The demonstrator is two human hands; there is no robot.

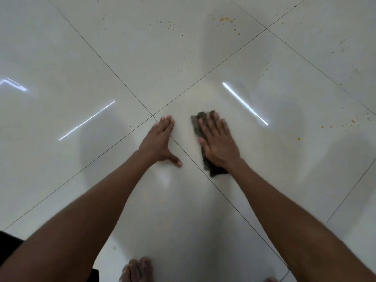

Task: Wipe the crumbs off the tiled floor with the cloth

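Your right hand (218, 143) lies flat on the dark grey cloth (205, 139), fingers straight and pressing it to the tiled floor (81, 82); nothing is curled round it. The cloth is a narrow, crumpled strip whose long axis runs from under your wrist forward to just past your fingertips, leaning slightly toward your left hand, with its edge showing along the thumb side of the palm. Your left hand (159, 142) rests flat on the bare tile just beside it, relaxed, fingers together and thumb spread toward the cloth, holding nothing. Orange crumbs (226, 19) lie scattered well ahead of both hands, and a smaller scatter (345, 124) sits out to the right of your right hand. Your bare toes (138, 269) show at the bottom edge, between your forearms.
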